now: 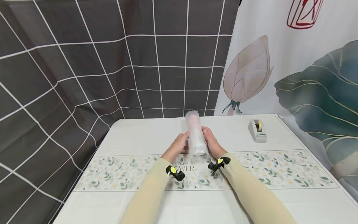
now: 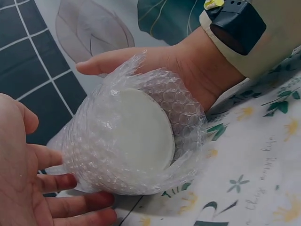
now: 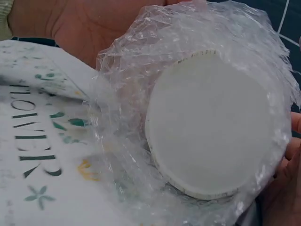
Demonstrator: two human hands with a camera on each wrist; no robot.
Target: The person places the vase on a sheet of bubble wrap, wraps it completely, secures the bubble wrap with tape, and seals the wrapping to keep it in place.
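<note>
A cylinder wrapped in bubble wrap [image 1: 197, 133] lies between my two hands, its long axis running away from me. Pink shows through the wrap at its far end. Its pale round near end [image 3: 214, 125] is ringed by loose, crumpled plastic. My left hand [image 1: 180, 143] is on the left side, its spread fingers [image 2: 82, 205] touching the wrap loosely. From the right, my right hand [image 1: 212, 143] rests against the wrap, its thumb [image 2: 106, 62] straight along the side. The wrap hides its other fingers in the left wrist view.
A white tape dispenser [image 1: 257, 130] with a yellowish roll stands at the back right of the table. The white tablecloth [image 1: 134, 133] carries a floral band with lettering. Behind the table hang a dark checked curtain [image 1: 170, 53] and a pale flower-printed one [image 1: 251, 71].
</note>
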